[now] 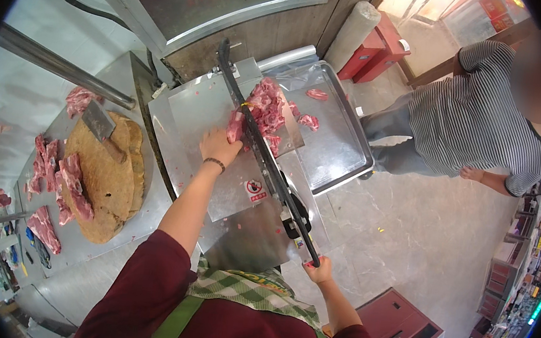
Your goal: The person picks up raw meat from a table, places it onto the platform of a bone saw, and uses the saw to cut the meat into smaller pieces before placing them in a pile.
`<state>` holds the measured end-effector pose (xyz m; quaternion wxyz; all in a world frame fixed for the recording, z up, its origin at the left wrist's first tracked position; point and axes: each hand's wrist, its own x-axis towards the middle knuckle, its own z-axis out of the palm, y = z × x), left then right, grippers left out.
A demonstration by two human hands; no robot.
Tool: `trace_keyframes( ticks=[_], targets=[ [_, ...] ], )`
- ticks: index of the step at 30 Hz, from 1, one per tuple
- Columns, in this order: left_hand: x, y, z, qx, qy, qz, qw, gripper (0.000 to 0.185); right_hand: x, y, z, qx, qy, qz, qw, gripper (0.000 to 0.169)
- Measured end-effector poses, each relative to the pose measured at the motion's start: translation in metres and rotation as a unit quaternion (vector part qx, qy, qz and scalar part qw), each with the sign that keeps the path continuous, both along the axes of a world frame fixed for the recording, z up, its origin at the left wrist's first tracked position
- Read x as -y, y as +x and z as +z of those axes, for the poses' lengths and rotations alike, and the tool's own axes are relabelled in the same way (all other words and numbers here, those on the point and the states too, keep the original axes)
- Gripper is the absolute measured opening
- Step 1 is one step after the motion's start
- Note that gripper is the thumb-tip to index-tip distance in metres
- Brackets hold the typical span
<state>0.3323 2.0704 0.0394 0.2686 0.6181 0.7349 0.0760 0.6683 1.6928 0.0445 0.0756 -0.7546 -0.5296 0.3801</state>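
Note:
A long black-handled lever cutter (270, 169) runs diagonally over a stainless steel table (182, 110). Beneath and beyond its upper half lies a heap of raw meat chunks (268, 107). My left hand (222, 147), with a dark bracelet at the wrist, presses a piece of raw meat (235, 126) on the near side of the lever. The lever's near end, with a red grip, is held in my right hand (320, 270). Some small meat pieces (309, 122) rest in a metal tray (347, 142) beyond the lever. A warning sticker (255, 190) is on the steel surface.
On the left, a cleaver (99, 121) lies on a round wooden chopping block (106, 176), with raw meat strips (73, 183) around it. A person in a striped shirt (478, 116) stands beyond the tray. A red cabinet (397, 326) stands at lower right, red boxes (374, 51) at the back.

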Motion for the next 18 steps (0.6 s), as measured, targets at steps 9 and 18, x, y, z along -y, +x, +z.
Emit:
trace_keyframes(
  ticks=[9,18],
  targets=[
    [0.005,-0.055,-0.001,-0.031,0.028,-0.078,0.996,0.048,-0.008,-0.017,0.071,-0.074,-0.041,-0.055,0.995,0.024],
    [0.000,-0.082,-0.017,0.055,0.030,-0.093,0.994,0.049,-0.045,-0.054,0.196,-0.044,-0.113,-0.147,0.982,0.021]
  ],
)
